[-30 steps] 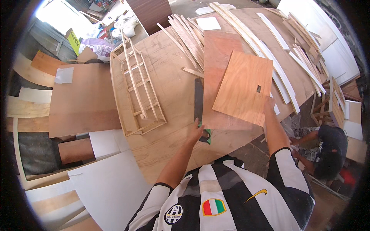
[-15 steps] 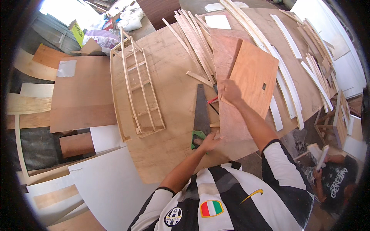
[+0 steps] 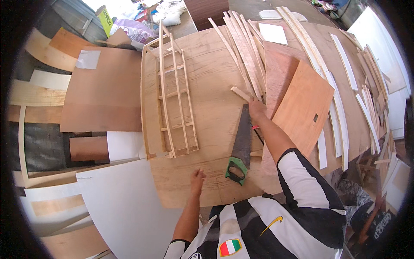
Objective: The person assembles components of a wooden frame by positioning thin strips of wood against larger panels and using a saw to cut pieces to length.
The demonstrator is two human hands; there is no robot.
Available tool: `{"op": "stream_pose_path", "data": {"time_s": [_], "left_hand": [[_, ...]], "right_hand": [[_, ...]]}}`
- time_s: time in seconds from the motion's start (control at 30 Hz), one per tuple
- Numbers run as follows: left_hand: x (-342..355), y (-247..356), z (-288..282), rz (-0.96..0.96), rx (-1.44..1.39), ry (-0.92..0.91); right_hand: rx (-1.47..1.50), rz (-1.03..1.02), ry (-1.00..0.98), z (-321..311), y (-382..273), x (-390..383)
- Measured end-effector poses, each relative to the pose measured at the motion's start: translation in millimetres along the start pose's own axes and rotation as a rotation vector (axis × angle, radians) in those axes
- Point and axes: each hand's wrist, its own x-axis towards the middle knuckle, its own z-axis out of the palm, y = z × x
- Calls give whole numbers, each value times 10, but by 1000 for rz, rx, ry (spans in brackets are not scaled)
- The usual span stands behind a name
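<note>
A handsaw with a green handle (image 3: 236, 167) and dark blade lies flat on the big plywood tabletop (image 3: 207, 86). My left hand (image 3: 197, 177) rests on the tabletop just left of the saw handle, fingers spread, holding nothing. My right hand (image 3: 257, 108) reaches past the tip of the blade and lies on the near ends of a bundle of thin wooden strips (image 3: 243, 47). A short loose strip (image 3: 239, 93) sits just left of that hand. Whether its fingers grip a strip is hidden.
A ladder-like wooden frame (image 3: 170, 95) lies left of the saw. A reddish plywood panel (image 3: 304, 108) leans right of my right arm, with long white strips (image 3: 332, 125) beyond it. Plywood and white sheets (image 3: 125, 207) lie on the left. Another person (image 3: 379, 220) crouches lower right.
My left hand has let go of the saw handle and moved left onto the tabletop. My right hand left the reddish panel and reached the strip bundle. The saw now lies flat.
</note>
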Motion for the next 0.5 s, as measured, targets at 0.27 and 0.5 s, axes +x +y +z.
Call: {"op": "stream_pose_path", "data": {"time_s": [0.27,0.5], "left_hand": [[290,126,-1436,-10,-495,459],[374,981,-2005,107,-532,587]], "right_hand": [[-4,12,-97,-220,-138,44],[-85,-130,19,-165,73,57]]}}
